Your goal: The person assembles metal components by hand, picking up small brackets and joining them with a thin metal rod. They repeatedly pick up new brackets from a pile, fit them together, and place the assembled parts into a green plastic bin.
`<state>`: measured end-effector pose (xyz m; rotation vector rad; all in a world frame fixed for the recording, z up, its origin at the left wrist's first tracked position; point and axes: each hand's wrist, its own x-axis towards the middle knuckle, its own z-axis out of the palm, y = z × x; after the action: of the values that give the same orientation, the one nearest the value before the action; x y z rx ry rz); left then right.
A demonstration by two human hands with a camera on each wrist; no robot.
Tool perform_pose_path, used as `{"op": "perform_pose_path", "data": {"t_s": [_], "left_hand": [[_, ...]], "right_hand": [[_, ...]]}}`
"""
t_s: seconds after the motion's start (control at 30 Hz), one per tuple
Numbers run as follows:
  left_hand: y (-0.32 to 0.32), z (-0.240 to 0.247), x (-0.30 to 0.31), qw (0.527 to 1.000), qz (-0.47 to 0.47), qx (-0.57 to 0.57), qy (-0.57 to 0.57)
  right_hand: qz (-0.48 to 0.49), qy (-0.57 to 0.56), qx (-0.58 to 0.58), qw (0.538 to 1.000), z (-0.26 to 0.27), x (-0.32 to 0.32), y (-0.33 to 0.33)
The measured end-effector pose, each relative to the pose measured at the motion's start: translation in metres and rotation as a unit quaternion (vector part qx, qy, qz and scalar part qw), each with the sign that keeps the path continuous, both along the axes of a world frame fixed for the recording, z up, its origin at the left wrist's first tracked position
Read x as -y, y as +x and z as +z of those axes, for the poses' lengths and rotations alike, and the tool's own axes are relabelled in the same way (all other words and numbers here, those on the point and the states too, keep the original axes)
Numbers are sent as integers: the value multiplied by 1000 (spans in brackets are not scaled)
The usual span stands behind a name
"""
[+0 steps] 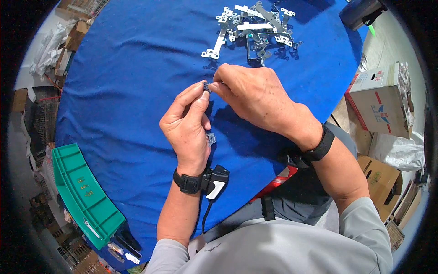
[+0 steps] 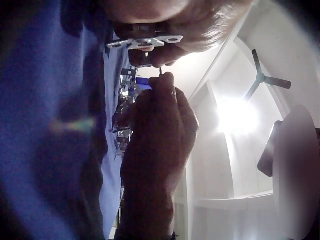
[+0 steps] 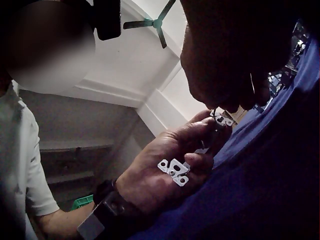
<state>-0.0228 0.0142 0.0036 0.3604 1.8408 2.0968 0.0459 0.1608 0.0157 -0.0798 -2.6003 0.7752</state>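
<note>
My left hand (image 1: 187,125) grips a silver metal bracket (image 1: 211,139) along its length, the palm hiding most of it. One end plate with holes lies by the heel of the palm, clearest in the right wrist view as a pierced plate (image 3: 174,171). The other end stands out at the thumb and fingertips. There my right hand (image 1: 264,100) pinches something small against the bracket's far end. In the left wrist view it shows as a thin dark pin-like piece (image 2: 160,71); I cannot tell its exact kind.
A pile of similar metal brackets (image 1: 260,29) lies at the back of the blue cloth (image 1: 132,77). At the left edge sits a green divided tray (image 1: 107,208) with several small brass-coloured pieces (image 1: 85,186). A dark container (image 1: 360,13) stands back right, cardboard boxes (image 1: 378,100) beyond the table.
</note>
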Motion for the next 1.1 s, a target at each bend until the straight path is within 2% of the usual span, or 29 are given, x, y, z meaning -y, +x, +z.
{"op": "perform_pose_path", "data": {"t_s": [0.1,0.23,0.33,0.43,0.73,0.9,1.1], "left_hand": [[0,0,0,1000,0,2,2],[0,3,1,1000,-9,18,12],[0,2,1,1000,-7,19,6],[0,2,0,1000,-6,20,11],[-1,1,0,1000,-13,16,14],[0,-2,0,1000,-11,-9,2],[-1,-1,1,1000,-16,11,6]], "right_hand": [[-9,-38,-26,999,3,3,1],[1,-18,-27,999,1,0,0],[2,-6,18,1000,3,1,0],[-11,-38,-39,998,2,2,0],[-16,32,-29,999,-1,1,-2],[-22,61,17,998,1,2,-1],[-24,-4,-33,999,-2,4,-3]]}}
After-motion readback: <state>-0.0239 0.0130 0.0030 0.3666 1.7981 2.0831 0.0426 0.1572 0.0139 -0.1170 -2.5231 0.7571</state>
